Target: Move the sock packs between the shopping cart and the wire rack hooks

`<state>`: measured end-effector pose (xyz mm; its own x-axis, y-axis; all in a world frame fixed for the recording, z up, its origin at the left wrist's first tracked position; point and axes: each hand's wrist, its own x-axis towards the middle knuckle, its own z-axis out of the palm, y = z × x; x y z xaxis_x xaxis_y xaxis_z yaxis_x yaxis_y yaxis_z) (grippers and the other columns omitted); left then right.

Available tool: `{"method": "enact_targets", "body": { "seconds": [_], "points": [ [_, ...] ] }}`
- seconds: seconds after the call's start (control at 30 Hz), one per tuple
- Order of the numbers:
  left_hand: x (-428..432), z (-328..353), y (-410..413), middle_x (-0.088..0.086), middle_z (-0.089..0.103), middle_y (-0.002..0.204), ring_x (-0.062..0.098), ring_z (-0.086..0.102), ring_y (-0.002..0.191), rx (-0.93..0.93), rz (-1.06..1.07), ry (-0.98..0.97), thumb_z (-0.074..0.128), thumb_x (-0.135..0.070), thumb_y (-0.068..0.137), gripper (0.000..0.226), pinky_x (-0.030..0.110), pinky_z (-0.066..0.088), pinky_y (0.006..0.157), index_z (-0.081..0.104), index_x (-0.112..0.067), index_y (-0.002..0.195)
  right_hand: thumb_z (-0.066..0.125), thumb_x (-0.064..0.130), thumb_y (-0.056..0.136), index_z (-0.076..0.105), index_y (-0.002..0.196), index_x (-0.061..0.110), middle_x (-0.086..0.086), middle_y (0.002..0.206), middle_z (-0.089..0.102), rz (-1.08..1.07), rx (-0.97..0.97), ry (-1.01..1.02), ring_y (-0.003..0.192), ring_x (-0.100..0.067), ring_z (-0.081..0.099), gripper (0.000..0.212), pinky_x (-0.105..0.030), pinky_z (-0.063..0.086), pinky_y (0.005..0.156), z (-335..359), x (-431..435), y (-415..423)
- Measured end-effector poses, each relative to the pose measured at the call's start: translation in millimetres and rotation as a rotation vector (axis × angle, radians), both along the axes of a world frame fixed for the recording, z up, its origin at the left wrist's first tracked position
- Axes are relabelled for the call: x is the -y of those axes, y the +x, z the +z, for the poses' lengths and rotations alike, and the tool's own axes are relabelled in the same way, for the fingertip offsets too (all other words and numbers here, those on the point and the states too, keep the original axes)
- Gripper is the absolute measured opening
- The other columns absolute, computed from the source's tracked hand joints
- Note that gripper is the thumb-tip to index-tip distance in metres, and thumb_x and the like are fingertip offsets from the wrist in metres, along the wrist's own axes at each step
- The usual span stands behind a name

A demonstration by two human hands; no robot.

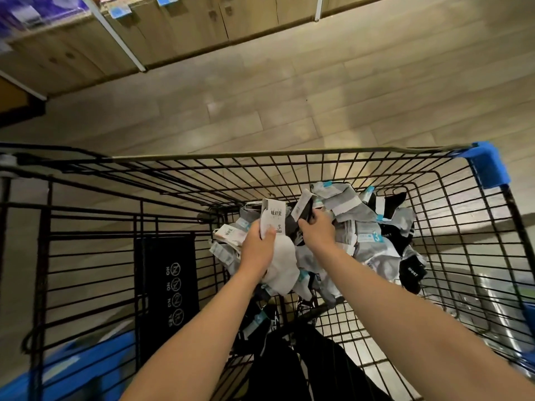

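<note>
A black wire shopping cart [289, 163] holds a heap of packaged socks [367, 238] in grey, white and black with paper labels. My left hand [257, 250] grips a white sock pack [282, 261] by its paper label, thumb pressed on the label's front. My right hand [317, 231] reaches into the heap beside it and pinches a dark sock pack [304, 211] with a white label. Both forearms stretch in from the bottom of the view.
The cart has blue plastic corner guards [489, 166] and a black sign panel [168, 282] on its folded child seat. Beyond it lies a pale wood-plank floor [260, 105]. Wooden shelf bases [173, 33] with price tags run along the top left.
</note>
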<state>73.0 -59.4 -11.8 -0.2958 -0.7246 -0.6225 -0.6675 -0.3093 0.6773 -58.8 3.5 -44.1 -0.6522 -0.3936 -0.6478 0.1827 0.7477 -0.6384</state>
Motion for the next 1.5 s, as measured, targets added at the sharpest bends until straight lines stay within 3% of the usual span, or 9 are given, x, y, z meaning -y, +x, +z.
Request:
{"method": "enact_targets", "body": {
  "seconds": [0.2,0.37,0.5,0.6,0.73,1.07,1.17,1.3,1.5],
  "points": [
    [-11,21,-6,-0.002,0.062,0.125,0.019,0.057,0.115,-0.043,0.139,0.011,0.045,-0.03,0.105,0.029,0.035,0.047,0.097,0.053,-0.024,0.132,0.055,0.009,0.091,0.058,0.108,0.027,0.003,0.098,0.065,0.032,-0.208,-0.21,0.088,-0.015,0.06,0.024,-0.031,0.047,0.072,70,-30,13],
    [-31,64,-23,-0.012,0.062,0.118,0.012,0.058,0.111,-0.173,0.016,0.064,0.044,-0.041,0.105,0.031,0.034,0.048,0.095,0.051,-0.028,0.132,0.062,0.017,0.095,0.058,0.132,0.028,0.007,0.087,0.062,0.209,-0.172,-0.278,0.074,-0.007,0.056,0.038,-0.023,0.048,0.067,112,-53,18],
    [-42,88,-23,-0.005,0.062,0.127,0.016,0.06,0.117,-0.239,0.02,0.121,0.044,-0.045,0.103,0.03,0.045,0.05,0.102,0.053,-0.037,0.13,0.057,0.03,0.101,0.058,0.137,0.024,0.0,0.121,0.053,0.194,-0.154,-0.278,0.116,-0.015,0.05,0.037,-0.035,0.042,0.107,137,-68,7],
    [-52,118,-25,-0.009,0.066,0.117,0.011,0.063,0.111,-0.326,0.007,0.173,0.043,-0.036,0.107,0.023,0.032,0.053,0.092,0.055,-0.035,0.127,0.059,0.025,0.099,0.054,0.125,0.031,0.005,0.122,0.054,0.195,-0.154,-0.296,0.118,-0.015,0.052,0.028,-0.04,0.046,0.105,156,-80,0],
    [-66,141,-24,0.0,0.069,0.116,0.017,0.066,0.109,-0.375,-0.035,0.145,0.044,-0.034,0.107,0.023,0.037,0.057,0.09,0.057,-0.029,0.125,0.073,0.021,0.091,0.043,0.126,0.033,0.007,0.11,0.062,0.05,-0.091,-0.32,0.1,-0.011,0.064,0.049,-0.027,0.055,0.081,178,-94,-1],
    [-112,208,-35,-0.007,0.069,0.104,0.018,0.067,0.099,-0.436,-0.322,-0.072,0.05,-0.039,0.103,0.026,0.032,0.057,0.079,0.061,-0.022,0.12,0.052,0.038,0.102,0.056,0.126,0.031,0.005,0.118,0.067,-0.353,-0.237,-0.385,0.11,-0.02,0.066,0.026,-0.047,0.059,0.091,237,-182,15],
    [-140,234,-40,-0.01,0.063,0.098,0.01,0.061,0.091,-0.485,-0.438,-0.027,0.051,-0.032,0.104,0.01,0.016,0.049,0.069,0.056,-0.023,0.107,0.048,0.037,0.104,0.055,0.125,0.032,0.004,0.117,0.065,-0.522,-0.419,-0.39,0.108,-0.018,0.064,0.022,-0.043,0.057,0.092,265,-224,22],
    [-183,257,-50,-0.006,0.067,0.11,0.014,0.063,0.102,-0.575,-0.64,-0.034,0.055,-0.035,0.102,0.011,0.031,0.049,0.089,0.052,-0.034,0.113,0.046,0.03,0.106,0.052,0.137,0.026,0.004,0.126,0.061,-0.648,-0.634,-0.376,0.115,-0.015,0.059,0.032,-0.03,0.052,0.092,304,-283,31],
    [-262,307,-71,-0.018,0.056,0.093,-0.01,0.052,0.079,-0.649,-0.855,-0.059,0.047,-0.027,0.106,0.014,0.004,0.039,0.062,0.049,-0.029,0.12,0.05,0.027,0.106,0.056,0.125,0.027,0.018,0.102,0.062,-0.848,-0.724,-0.354,0.097,-0.008,0.062,0.02,-0.023,0.046,0.077,352,-365,42]
  ]
}}
